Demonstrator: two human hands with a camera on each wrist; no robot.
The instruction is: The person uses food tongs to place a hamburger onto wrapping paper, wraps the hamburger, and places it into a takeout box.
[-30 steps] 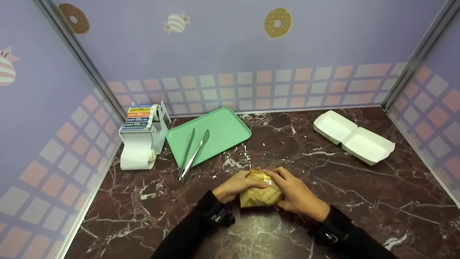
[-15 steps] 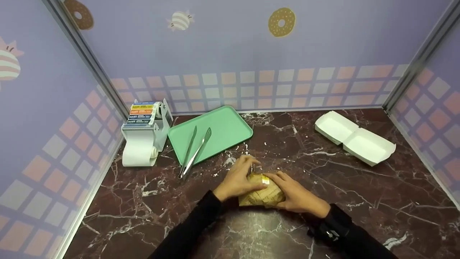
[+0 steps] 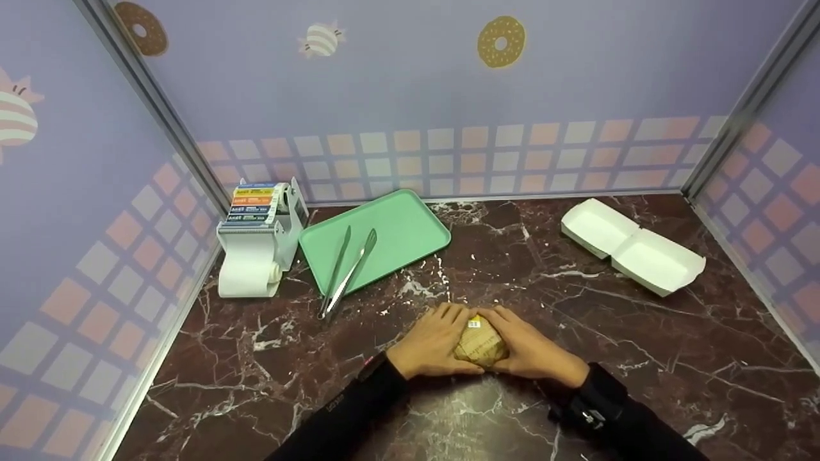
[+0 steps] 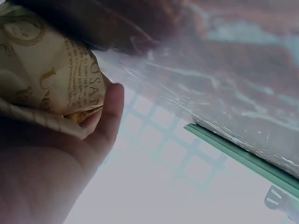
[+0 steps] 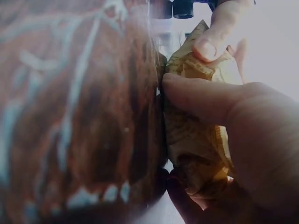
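Parcel in tan paper wrapper (image 3: 480,347), rounded and creased, bearing brown print and a small white-and-yellow sticker (image 3: 474,323), on the dark red marbled counter (image 3: 256,390); left hand (image 3: 434,342) and right hand (image 3: 533,346) clasp its opposite sides.

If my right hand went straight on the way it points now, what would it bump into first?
Probably your left hand, just across the parcel your right hand grips, though depth is unclear.
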